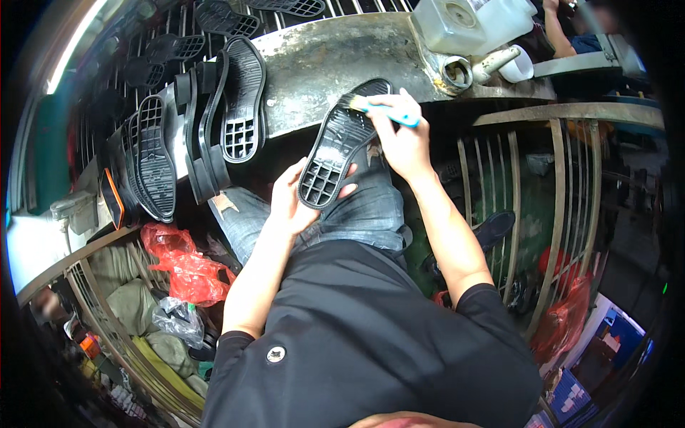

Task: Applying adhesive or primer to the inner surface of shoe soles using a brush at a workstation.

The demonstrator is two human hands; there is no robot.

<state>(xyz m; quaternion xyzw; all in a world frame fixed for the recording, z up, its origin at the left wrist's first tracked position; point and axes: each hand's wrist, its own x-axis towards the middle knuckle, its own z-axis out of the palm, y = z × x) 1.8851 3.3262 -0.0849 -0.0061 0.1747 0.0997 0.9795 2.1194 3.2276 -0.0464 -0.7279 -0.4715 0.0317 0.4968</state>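
Observation:
A black shoe sole [334,146] is tilted over my lap, its gridded heel end toward me. My left hand [290,192] grips it by the heel, fingers and thumb on either side. In my right hand [404,139] is a paintbrush [392,114] with a blue handle. Its pale bristles meet the sole near the toe end, where the ribbed surface looks wet and shiny. Left of these, several more black soles [242,100] lean together on the bench, and another ribbed sole [152,157] lies farther left.
A stained metal bench [335,60] spans the front. At its right stand a translucent plastic container [449,25], a crusted glue pot [455,73] and a white cup [517,65]. Metal racks [556,207] flank me; red plastic bags [189,264] lie at left. A person's arm [559,32] shows far right.

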